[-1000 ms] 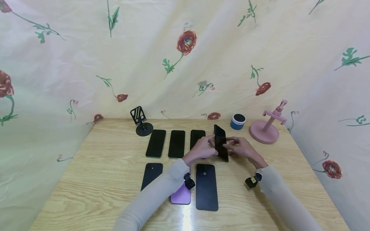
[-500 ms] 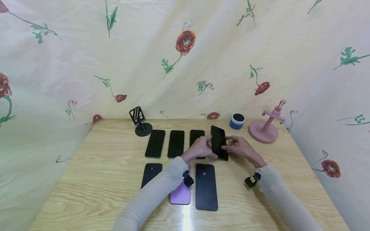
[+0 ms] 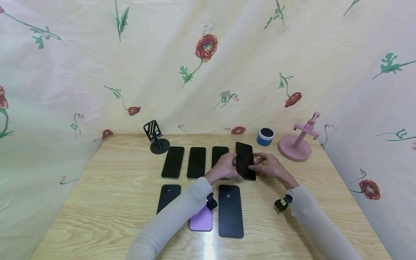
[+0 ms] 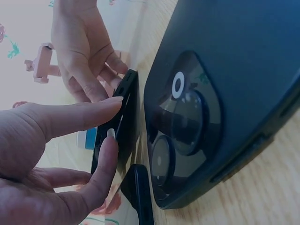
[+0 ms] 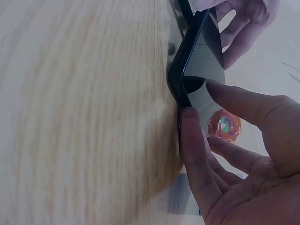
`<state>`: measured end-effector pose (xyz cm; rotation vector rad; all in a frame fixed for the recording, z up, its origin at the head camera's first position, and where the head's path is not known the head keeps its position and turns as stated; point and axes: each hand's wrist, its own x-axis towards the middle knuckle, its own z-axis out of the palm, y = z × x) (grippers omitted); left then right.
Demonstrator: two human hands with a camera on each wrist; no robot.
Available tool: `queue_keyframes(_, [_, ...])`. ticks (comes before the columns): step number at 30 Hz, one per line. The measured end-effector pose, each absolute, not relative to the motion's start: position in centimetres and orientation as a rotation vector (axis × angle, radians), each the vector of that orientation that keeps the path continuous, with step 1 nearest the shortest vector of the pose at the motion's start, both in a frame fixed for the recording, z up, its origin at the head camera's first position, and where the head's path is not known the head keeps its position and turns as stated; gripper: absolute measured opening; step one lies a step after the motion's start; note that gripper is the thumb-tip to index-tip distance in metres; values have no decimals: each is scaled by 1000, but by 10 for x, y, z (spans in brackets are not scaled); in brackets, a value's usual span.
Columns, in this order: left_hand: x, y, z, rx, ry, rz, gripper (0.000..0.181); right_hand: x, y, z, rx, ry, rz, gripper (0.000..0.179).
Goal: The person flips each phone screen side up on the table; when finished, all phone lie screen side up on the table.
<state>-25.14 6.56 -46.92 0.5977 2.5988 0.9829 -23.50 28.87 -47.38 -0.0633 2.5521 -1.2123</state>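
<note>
A black smartphone (image 3: 245, 162) is between my two hands at the right end of the back row, screen up and slightly tilted, close over the table. At its left edge, my left hand (image 3: 225, 167) holds it with thumb and fingers. My right hand (image 3: 270, 167) pinches the right edge, thumb over the screen side and a finger low at the edge, as the right wrist view shows. Next to it, a black phone (image 3: 219, 154) lies partly hidden by my left hand. Below lies a dark-backed phone (image 3: 230, 213), its camera lenses (image 4: 187, 122) large in the left wrist view.
Two more black phones (image 3: 173, 162) (image 3: 196, 162) lie in the back row. A dark phone (image 3: 168, 196) and a purple phone (image 3: 201, 219) are partly under my left sleeve. Behind stand a black phone stand (image 3: 159, 145), a blue speaker (image 3: 265, 137) and a pink stand (image 3: 294, 147).
The phone between my hands has tipped down from nearly upright on its side, its left edge lowering, so that its screen faces up. Both hands stay at its edges.
</note>
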Motion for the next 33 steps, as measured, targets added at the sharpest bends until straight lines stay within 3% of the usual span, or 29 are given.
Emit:
queue_keyframes(22, [-257,73,-467,559,2597,844,98,-235,293,-473,-35,2610,-1162,79])
queue_keyframes(30, [-260,71,-467,550,2555,892,70,-233,294,-474,-26,2604,-1184,80])
queue_keyframes(33, [-261,70,-468,549,2546,899,72,-232,294,-474,-12,2595,-1192,81])
